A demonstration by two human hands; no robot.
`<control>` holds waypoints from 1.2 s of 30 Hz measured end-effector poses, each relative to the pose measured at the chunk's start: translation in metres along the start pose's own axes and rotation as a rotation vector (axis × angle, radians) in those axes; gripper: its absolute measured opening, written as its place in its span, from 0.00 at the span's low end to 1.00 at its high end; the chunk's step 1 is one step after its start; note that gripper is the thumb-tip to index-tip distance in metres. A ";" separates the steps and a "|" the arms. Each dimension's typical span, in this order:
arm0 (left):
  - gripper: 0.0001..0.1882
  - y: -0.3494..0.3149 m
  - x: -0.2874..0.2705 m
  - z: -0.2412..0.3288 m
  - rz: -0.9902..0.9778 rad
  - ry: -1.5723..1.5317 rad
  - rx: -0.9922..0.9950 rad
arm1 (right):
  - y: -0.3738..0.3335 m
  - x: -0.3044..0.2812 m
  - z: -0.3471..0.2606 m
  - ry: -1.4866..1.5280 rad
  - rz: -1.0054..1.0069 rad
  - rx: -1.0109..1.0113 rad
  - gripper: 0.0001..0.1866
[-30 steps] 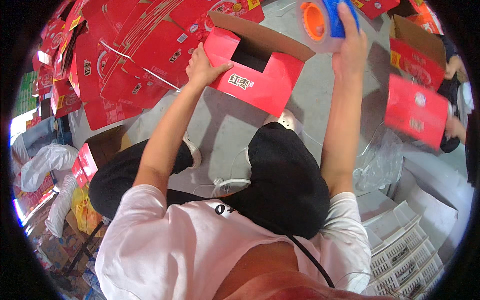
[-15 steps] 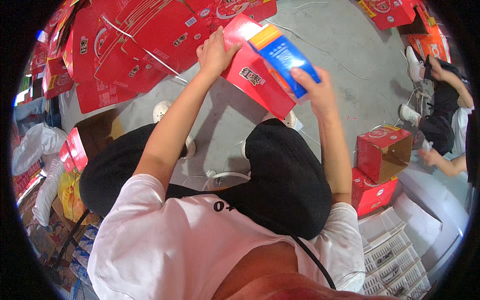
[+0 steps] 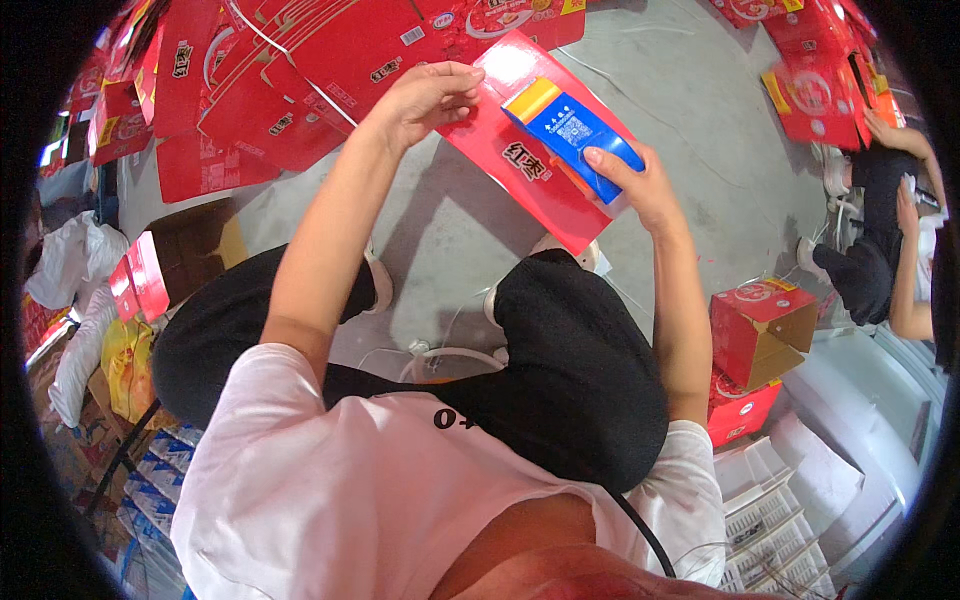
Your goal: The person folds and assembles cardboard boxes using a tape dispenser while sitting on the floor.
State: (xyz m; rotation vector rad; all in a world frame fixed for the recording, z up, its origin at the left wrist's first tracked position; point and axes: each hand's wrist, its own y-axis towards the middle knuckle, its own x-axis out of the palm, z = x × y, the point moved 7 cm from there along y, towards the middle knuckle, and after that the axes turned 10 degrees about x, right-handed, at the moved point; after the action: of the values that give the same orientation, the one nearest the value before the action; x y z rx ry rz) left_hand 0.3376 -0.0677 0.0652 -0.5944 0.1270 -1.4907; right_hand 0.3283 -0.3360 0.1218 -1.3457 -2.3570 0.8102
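Now | right hand [image 3: 646, 190] clasping one dispenser [image 3: 577, 132] | left hand [image 3: 420, 102] curled, grip unclear | one carton [image 3: 527, 165]

At one o'clock the box [image 3: 491, 158] looked like smooth card, its red face glossy enough to throw back a white glare. The dispenser [image 3: 578, 142] seemed shiny blue plastic. Flat cartons [image 3: 265, 90] between ten and eleven o'clock showed glossy red card with matt brown edges. The white bag [image 3: 75, 262] at nine o'clock looked like crumpled plastic, the trousers [image 3: 575, 360] matt black cloth, the floor [image 3: 690, 150] smooth, dull grey.
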 end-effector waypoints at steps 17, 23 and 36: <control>0.19 -0.016 0.109 -0.035 -0.321 0.096 0.066 | 0.006 -0.058 0.071 0.588 -0.027 -0.214 0.40; 0.19 -0.022 0.132 -0.048 -0.359 0.065 -0.032 | 0.017 -0.061 0.062 0.712 -0.169 -0.378 0.39; 0.13 -0.012 0.153 -0.036 -0.297 0.056 0.132 | 0.028 -0.066 0.070 1.178 -0.316 -0.418 0.37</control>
State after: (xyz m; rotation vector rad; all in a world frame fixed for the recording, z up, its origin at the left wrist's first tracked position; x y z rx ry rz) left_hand 0.3271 -0.2237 0.0824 -0.4786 -0.0180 -1.7890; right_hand 0.3449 -0.4040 0.0498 -1.0511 -1.6678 -0.5137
